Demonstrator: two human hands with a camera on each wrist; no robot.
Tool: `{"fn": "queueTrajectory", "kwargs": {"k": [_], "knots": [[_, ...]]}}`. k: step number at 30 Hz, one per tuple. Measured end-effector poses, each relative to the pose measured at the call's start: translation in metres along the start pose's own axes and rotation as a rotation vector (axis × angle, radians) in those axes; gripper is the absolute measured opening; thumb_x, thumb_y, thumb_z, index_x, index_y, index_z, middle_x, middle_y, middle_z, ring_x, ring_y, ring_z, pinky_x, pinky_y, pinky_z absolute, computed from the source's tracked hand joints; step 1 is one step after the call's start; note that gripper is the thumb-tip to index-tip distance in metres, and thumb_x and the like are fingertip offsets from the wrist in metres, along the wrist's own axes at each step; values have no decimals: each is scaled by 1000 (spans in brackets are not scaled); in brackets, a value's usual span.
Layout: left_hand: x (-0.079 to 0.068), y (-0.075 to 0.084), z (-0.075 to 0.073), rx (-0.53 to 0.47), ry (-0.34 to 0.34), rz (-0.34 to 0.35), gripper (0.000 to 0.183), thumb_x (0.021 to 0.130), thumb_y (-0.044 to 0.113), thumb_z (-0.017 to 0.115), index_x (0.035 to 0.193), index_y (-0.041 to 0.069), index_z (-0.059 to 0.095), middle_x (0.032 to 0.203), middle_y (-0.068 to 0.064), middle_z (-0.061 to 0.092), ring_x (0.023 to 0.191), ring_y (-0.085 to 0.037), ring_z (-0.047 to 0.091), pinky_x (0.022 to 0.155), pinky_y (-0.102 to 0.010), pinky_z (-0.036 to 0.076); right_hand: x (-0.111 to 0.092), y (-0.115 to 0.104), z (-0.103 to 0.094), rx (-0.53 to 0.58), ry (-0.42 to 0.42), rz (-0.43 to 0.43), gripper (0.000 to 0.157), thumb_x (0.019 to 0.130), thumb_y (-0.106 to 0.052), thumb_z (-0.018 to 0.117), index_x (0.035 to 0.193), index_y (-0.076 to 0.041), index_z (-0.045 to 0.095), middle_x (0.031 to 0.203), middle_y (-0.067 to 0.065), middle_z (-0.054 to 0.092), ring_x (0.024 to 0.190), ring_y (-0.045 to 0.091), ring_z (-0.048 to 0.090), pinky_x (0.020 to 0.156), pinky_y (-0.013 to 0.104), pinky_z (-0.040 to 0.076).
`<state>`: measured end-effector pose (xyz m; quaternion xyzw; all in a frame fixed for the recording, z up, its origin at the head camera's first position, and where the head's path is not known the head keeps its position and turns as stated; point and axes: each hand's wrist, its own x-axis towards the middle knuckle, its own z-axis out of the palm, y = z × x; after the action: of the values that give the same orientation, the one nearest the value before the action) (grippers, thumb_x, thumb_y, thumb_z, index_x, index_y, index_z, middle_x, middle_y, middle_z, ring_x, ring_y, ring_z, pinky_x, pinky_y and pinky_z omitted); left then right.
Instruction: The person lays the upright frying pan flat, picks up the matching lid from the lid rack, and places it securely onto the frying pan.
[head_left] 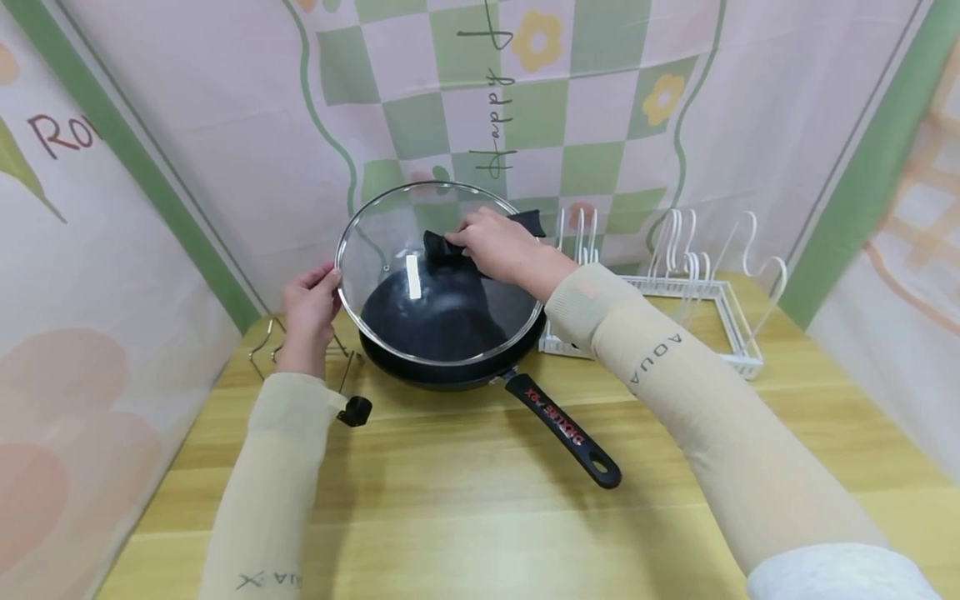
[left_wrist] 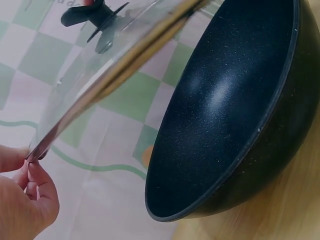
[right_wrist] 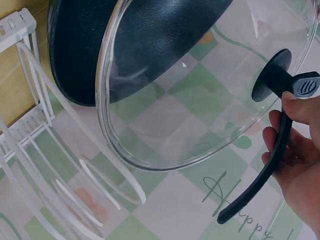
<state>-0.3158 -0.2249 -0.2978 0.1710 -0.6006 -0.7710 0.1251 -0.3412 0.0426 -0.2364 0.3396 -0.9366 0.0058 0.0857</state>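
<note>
A clear glass lid point(head_left: 390, 242) with a metal rim is held above a black wok point(head_left: 450, 377). My left hand point(head_left: 309, 310) pinches the lid's rim at its left edge, thumb on one side and fingers on the other. From above, my right hand point(head_left: 504, 247) grips the lid's black handle point(right_wrist: 280, 145), its fingers curled round the long curved bar. In the left wrist view the lid is tilted and stands apart from the wok's open mouth point(left_wrist: 225, 110). The wok rests on the table, its black handle point(head_left: 562, 427) pointing to the front right.
A white wire rack point(head_left: 738, 333) with curved hooks stands on the wooden table point(head_left: 450, 517) to the right, beside the wok. Behind the left hand is a thin metal wire stand point(head_left: 258, 354). A patterned cloth point(head_left: 600, 100) hangs behind and at both sides.
</note>
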Motion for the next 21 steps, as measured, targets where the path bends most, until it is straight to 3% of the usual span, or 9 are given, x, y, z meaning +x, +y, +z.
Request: {"fn": "queueTrajectory", "kwargs": {"k": [8, 14, 21], "knots": [[0, -2, -2, -10, 25, 9, 14, 100, 5, 65, 113, 8, 70, 89, 2, 62, 73, -7, 55, 65, -14, 48, 2, 1, 2, 22, 22, -44, 39, 104, -4, 57, 143, -7, 58, 135, 18, 61, 126, 36, 51, 111, 42, 40], [1, -1, -5, -26, 29, -42, 20, 100, 7, 67, 119, 9, 69, 98, 1, 65, 81, -8, 57, 71, -15, 50, 6, 0, 1, 51, 22, -52, 38, 105, -2, 56, 142, -6, 59, 137, 19, 60, 127, 36, 51, 111, 43, 40], [2, -3, -8, -15, 20, -86, 24, 100, 9, 66, 124, 10, 68, 96, 2, 63, 80, -8, 53, 65, -13, 48, 6, 2, 0, 88, 23, -64, 36, 104, -2, 58, 139, -6, 61, 135, 18, 63, 124, 36, 53, 109, 44, 42]]}}
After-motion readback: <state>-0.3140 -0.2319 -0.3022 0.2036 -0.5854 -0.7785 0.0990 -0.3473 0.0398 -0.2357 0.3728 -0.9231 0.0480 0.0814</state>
